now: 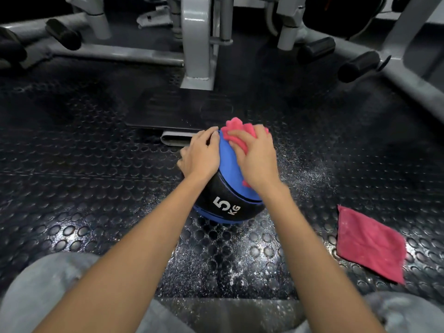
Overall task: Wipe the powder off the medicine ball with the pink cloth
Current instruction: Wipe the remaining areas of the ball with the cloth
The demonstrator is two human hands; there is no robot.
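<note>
Right hand [255,159] presses a bunched pink cloth [236,131] onto the blue-and-black medicine ball [228,188] marked 5 KG; left hand [200,155] lies flat, steadying it.

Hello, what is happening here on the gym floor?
A person is wiping a medicine ball on the floor. The left hand steadies the ball's side, and the right hand presses a bunched pink cloth on its blue top. White powder is scattered on the rubber floor. A second pink cloth lies flat on the right.

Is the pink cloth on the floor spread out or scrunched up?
Spread out. The cloth on the floor lies flat, edges and corners showing, dusted with white powder.
</note>
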